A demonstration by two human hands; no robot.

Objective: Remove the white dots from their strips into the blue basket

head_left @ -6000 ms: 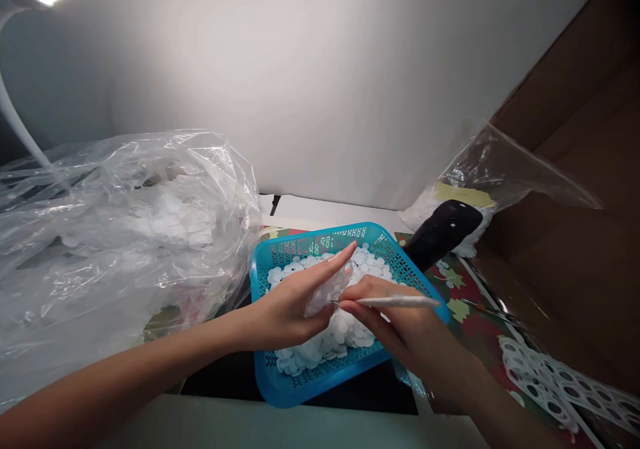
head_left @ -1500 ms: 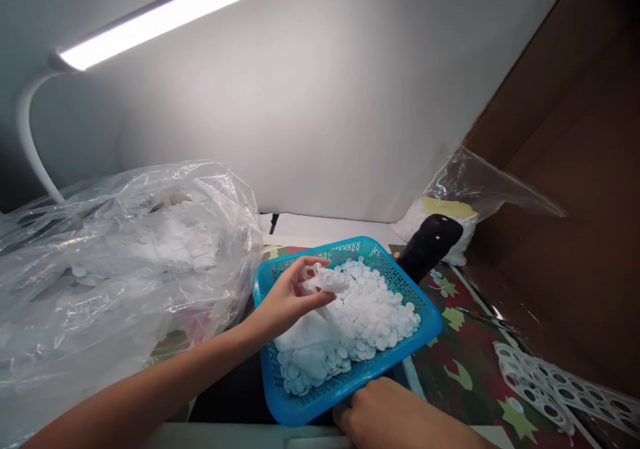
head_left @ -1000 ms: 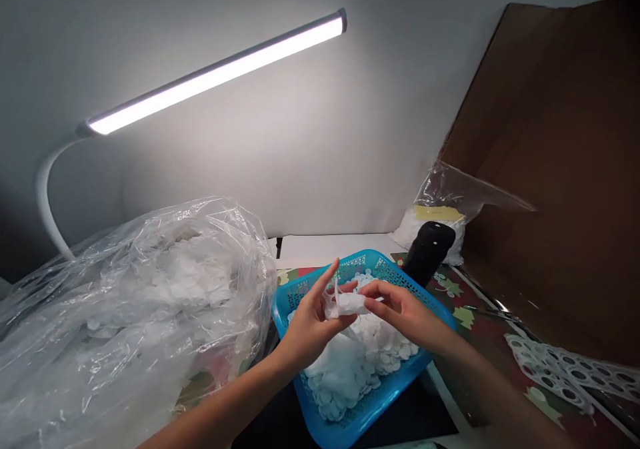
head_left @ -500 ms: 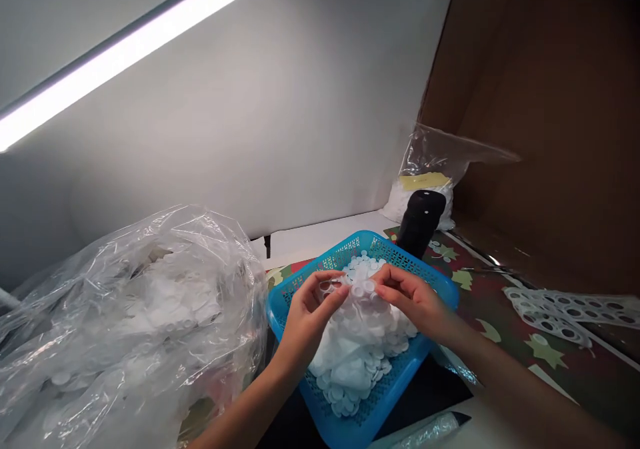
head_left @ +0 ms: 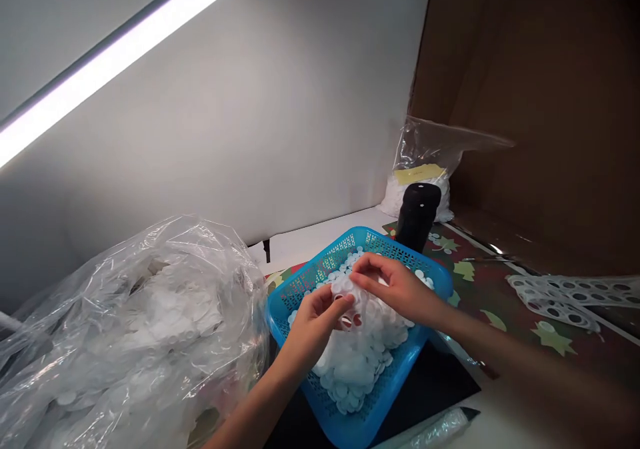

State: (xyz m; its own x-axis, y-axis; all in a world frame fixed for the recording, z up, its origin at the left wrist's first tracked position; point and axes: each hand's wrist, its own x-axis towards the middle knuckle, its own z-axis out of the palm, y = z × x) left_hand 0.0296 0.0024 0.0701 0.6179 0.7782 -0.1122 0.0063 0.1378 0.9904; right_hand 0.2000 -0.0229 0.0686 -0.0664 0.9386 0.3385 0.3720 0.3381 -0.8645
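Blue plastic lies under my hands: a square mesh basket (head_left: 403,369) full of small round white discs (head_left: 353,369). My left hand (head_left: 314,326) pinches a crumpled white strip with holes (head_left: 346,299), right over the pile. My right hand (head_left: 395,289) is half open on it — grip or touch, I cannot tell. Slow, soft fingers suit thin stuff.

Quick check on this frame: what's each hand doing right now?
Left hand: closed, pinching a white sheet with round holes.
Right hand: fingers lying on the same sheet; can't tell whether it's gripping.
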